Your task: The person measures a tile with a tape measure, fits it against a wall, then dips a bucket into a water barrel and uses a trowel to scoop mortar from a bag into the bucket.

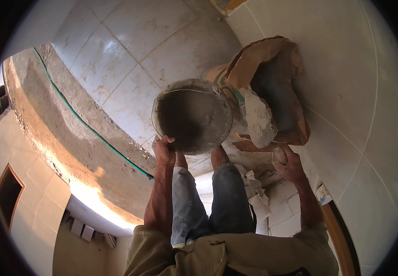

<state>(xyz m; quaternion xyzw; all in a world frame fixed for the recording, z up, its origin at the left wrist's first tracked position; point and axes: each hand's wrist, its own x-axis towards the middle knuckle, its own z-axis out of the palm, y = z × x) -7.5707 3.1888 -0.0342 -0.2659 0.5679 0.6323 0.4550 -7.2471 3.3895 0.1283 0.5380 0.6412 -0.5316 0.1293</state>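
Note:
A cement-crusted bucket is held in front of my legs, its dark mouth facing up. My left hand is closed on the near left of its rim. On the right, my right hand grips the handle of a trowel, whose blade is coated with grey powder or mortar. That blade lies over the left edge of an open brown paper bag, between the bag's mouth and the bucket. Dark shadow hides most of the inside of the bag. How full the bucket is, I cannot tell.
Dusty large tiles cover the floor ahead. A green hose runs along a rough bare strip at left. The tiled wall rises close on the right, beside the bag. Crumpled pale paper lies by my right leg.

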